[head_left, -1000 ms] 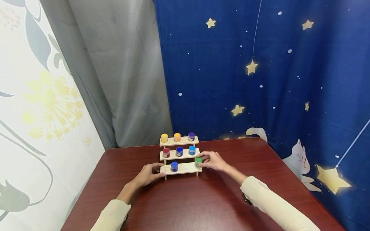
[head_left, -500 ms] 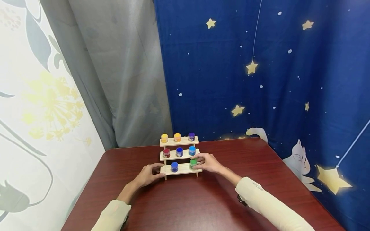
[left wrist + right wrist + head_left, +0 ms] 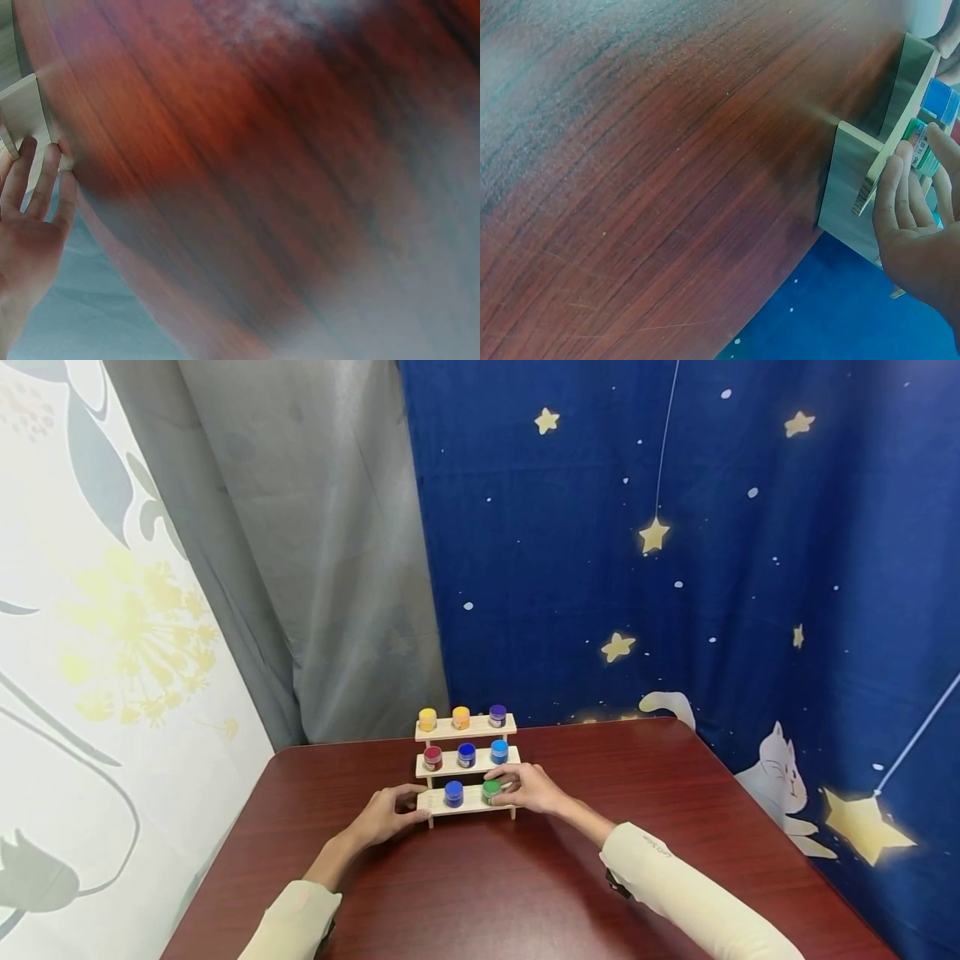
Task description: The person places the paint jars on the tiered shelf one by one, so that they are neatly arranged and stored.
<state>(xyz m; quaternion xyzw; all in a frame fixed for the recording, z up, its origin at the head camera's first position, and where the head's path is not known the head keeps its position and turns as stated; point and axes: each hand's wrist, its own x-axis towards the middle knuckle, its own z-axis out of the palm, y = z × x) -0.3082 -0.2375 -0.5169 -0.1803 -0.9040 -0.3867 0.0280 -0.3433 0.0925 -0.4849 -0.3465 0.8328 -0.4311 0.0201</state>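
Observation:
A three-tier wooden stand [image 3: 472,803] holds small paint jars. My left hand [image 3: 382,817] grips the left end of its lowest tier, thumb at the front and fingers behind; in the left wrist view the fingers [image 3: 46,176] lie against the wood. With thumb and fingers my right hand [image 3: 531,789] pinches a green paint jar [image 3: 491,792] over the lowest tier, right of a blue paint jar [image 3: 453,794]. The right wrist view shows the green jar's label [image 3: 918,146] between thumb and fingers, close to the blue jar [image 3: 940,101].
On the middle tier stand a dark red jar [image 3: 432,758], a dark blue jar [image 3: 467,755] and a light blue jar [image 3: 499,752]. Yellow [image 3: 427,720], orange [image 3: 461,718] and purple [image 3: 498,717] jars occupy the top tier. The reddish-brown table [image 3: 480,893] backs onto curtains.
My right hand has moved left along the lowest tier with the green paint jar, from its right end toward the blue jar. The left hand has stayed on the stand's end.

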